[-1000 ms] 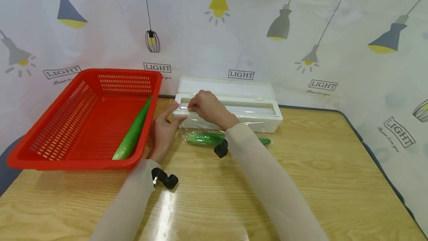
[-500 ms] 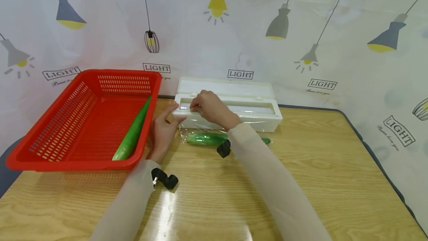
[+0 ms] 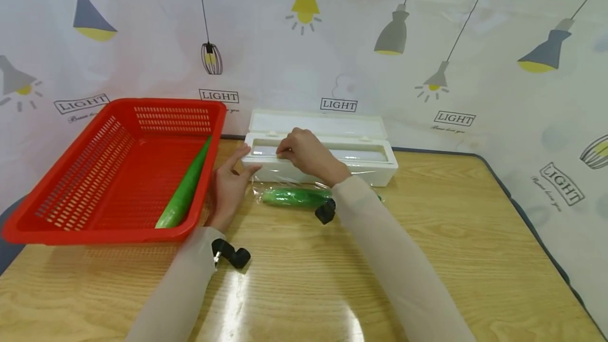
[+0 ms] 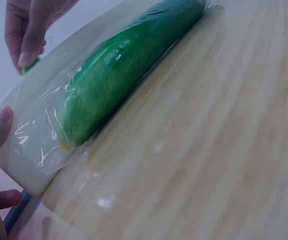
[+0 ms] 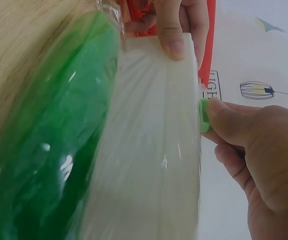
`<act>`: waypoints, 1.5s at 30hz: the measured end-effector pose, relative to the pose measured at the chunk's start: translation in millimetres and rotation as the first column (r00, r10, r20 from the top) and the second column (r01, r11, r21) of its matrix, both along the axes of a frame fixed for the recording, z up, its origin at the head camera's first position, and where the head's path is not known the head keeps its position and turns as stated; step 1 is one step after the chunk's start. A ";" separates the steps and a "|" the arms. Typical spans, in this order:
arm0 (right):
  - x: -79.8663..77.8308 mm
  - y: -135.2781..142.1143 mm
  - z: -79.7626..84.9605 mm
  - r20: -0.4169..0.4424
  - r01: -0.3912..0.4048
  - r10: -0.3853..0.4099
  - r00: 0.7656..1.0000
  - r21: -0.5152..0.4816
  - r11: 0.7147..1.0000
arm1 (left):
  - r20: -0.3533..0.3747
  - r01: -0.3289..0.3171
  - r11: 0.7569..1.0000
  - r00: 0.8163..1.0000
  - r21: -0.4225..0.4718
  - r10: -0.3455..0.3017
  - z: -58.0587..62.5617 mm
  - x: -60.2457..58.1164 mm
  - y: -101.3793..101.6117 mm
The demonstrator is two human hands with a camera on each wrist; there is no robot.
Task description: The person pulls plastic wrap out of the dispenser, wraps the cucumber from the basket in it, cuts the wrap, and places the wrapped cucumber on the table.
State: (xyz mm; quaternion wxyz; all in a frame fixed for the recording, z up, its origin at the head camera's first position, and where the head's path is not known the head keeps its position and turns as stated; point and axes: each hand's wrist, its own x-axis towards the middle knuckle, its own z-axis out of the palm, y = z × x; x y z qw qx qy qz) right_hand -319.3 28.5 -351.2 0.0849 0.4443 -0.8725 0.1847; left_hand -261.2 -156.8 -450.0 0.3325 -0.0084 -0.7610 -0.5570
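Observation:
A white cling film dispenser [image 3: 375, 176] lies at the table's back, its lid raised. My left hand [image 3: 228, 189] holds its left end, the thumb against the front and a finger on the top edge. With thumb and fingers, my right hand [image 3: 311, 156] pinches a small green slide cutter [image 5: 204, 115] at the dispenser's top edge. Clear film [image 4: 33, 142] runs from that edge down the front and over a cucumber [image 3: 294, 198] lying before the box. In the head view the right forearm partly covers the cucumber, and the cutter is hidden by the fingers.
A red plastic basket [image 3: 109, 235] stands on the left, close to my left hand. One long green cucumber [image 3: 182, 194] leans along its right inner wall. The wooden table [image 3: 294, 278] extends toward me, and a printed curtain [image 3: 266, 25] hangs behind.
My right hand has slid a short way to the right along the dispenser's top edge. My left hand keeps its place on the left end. The head view has shifted slightly.

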 end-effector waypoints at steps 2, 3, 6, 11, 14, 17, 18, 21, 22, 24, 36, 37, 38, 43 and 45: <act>-0.7 4.5 -0.8 0.004 -0.001 0.001 1.000 -0.010 1.000 | -0.003 -0.002 1.000 1.000 0.000 0.002 0.1 0.1 -0.9; -1.1 6.8 -1.2 0.006 -0.002 0.002 1.000 -0.013 1.000 | -0.009 -0.001 1.000 1.000 0.001 0.001 -0.1 -0.1 -1.4; -2.0 13.2 -2.8 0.007 -0.010 0.010 1.000 -0.024 1.000 | -0.043 0.013 1.000 0.999 0.014 -0.012 -1.4 -0.4 -2.6; -2.8 22.0 -5.4 -0.001 -0.019 0.019 1.000 -0.029 0.999 | -0.066 0.020 1.000 0.998 0.013 -0.019 -3.7 -1.0 -3.5; -3.1 26.5 -6.6 -0.007 -0.024 0.023 1.000 -0.029 0.999 | -0.056 0.009 1.000 0.998 0.007 -0.009 -4.8 -1.6 -4.5; -3.1 31.3 -6.9 -0.006 -0.024 0.024 1.000 -0.036 0.999 | -0.039 -0.001 1.000 0.999 -0.006 0.001 -4.5 -1.3 -4.9; -3.1 32.9 -7.0 -0.007 -0.022 0.022 1.000 -0.038 0.999 | -0.034 -0.004 1.000 0.999 -0.010 0.004 -4.0 -0.9 -4.6; -3.1 38.0 -6.7 -0.004 -0.020 0.020 1.000 -0.043 0.999 | -0.023 -0.002 1.000 1.000 -0.014 0.001 -2.4 -0.1 -3.1; -3.1 39.7 -6.6 -0.004 -0.023 0.023 1.000 -0.043 0.999 | -0.022 0.001 1.000 1.000 -0.011 -0.001 -2.0 -0.1 -2.5; -3.3 43.2 -6.4 -0.003 -0.031 0.031 1.000 -0.045 0.999 | -0.024 0.010 1.000 1.000 -0.001 -0.010 -1.7 -0.2 -1.2; -4.8 70.2 -7.0 -0.039 -0.043 0.041 0.998 -0.052 0.998 | -0.033 -0.023 0.999 0.999 -0.042 0.022 -1.4 -1.4 0.7; -4.9 72.3 -7.2 -0.041 -0.043 0.040 0.998 -0.054 0.998 | -0.033 -0.024 0.999 0.999 -0.044 0.022 -1.9 -1.9 0.3; -4.7 74.4 -7.2 -0.042 -0.044 0.041 0.998 -0.057 0.997 | -0.034 -0.021 0.999 0.999 -0.042 0.020 -2.4 -2.3 0.2; -5.4 80.5 -7.5 -0.026 -0.045 0.043 0.999 -0.070 0.997 | -0.046 -0.009 0.999 0.999 -0.032 0.007 -2.6 -2.5 -0.5; -5.6 81.1 -7.0 -0.022 -0.048 0.047 0.999 -0.070 0.996 | -0.049 -0.008 1.000 0.999 -0.029 0.006 -1.4 -1.8 -0.3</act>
